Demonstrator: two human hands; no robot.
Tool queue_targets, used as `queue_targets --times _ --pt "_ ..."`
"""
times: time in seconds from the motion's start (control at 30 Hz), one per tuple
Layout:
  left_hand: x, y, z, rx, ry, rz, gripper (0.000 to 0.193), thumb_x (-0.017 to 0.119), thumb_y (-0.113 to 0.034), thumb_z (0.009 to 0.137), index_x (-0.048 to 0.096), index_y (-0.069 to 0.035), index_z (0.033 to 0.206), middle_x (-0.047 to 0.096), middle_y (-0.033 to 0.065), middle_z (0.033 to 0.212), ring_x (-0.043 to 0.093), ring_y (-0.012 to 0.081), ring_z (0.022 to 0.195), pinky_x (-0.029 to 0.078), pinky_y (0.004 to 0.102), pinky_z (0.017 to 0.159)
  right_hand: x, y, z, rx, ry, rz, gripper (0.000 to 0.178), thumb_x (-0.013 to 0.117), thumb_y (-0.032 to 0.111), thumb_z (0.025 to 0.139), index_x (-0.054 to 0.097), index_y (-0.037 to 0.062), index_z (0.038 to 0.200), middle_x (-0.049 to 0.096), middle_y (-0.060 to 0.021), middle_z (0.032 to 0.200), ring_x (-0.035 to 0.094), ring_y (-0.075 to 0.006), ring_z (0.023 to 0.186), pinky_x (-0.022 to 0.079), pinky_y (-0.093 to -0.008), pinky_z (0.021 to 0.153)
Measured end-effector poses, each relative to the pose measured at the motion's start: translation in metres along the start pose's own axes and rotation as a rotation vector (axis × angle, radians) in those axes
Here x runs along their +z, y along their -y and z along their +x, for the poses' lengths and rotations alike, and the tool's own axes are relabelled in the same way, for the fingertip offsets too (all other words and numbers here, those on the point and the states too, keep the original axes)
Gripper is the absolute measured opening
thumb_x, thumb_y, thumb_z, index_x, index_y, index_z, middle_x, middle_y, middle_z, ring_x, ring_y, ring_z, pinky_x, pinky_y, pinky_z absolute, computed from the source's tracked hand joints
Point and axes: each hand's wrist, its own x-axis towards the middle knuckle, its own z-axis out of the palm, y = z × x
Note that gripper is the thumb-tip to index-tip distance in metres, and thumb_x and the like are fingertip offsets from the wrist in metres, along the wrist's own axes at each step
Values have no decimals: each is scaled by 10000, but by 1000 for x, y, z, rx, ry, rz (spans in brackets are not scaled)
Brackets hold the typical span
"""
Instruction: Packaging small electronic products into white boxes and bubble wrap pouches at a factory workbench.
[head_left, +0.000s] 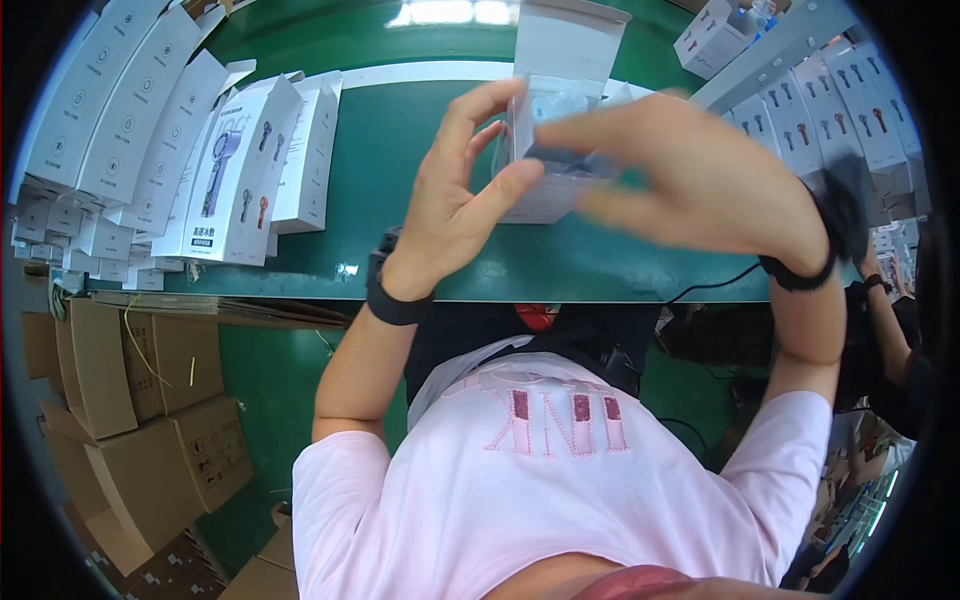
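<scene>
A white carton (540,207) stands on the green table in front of me, its tall lid flap (570,40) raised at the back. Something pale blue and translucent (558,106) shows inside its mouth. At the carton's left side is my left hand (455,185), thumb and fingers apart in a C shape; whether it presses on the carton I cannot tell. My right hand (690,175) is smeared by motion over the carton's right side. Its fingertips are blurred and hide part of the opening, so anything in them cannot be made out.
White printed cartons (235,170) picturing small handheld devices stand in rows on the left. More cartons (800,110) line the right, beyond a grey rail (770,60). Open brown boxes (150,460) sit on the floor at left. A black cable (715,287) crosses the table edge. Another person's arm (890,325) shows far right.
</scene>
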Motion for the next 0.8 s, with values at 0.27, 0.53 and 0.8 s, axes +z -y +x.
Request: queue_targets --times 0.27,0.53,0.8 --pt "-23 -18 20 51 311 540 544 786 -242 777 641 -139 1291 502 165 1351 481 316 1264 420 425 1038 85 -73 3 157 -281 1379 753 683 206 864 312 23 1493 499 -127 1387 485 -229 1264 377 -365 1066" --pt "-18 -1 13 39 239 361 627 821 -177 754 557 -68 1311 512 112 1354 520 265 1231 436 405 1033 71 -69 4 -354 -430 630 452 736 246 845 655 32 1236 573 -195 1338 516 -312 1273 405 -429 1052" --pt "-17 13 9 -5 109 126 721 875 -130 697 469 -114 1293 519 83 1362 543 250 1228 466 414 1020 72 -68 -1 -437 -508 211 349 656 66 843 698 85 1189 610 -156 1308 515 -367 1268 409 -443 1048"
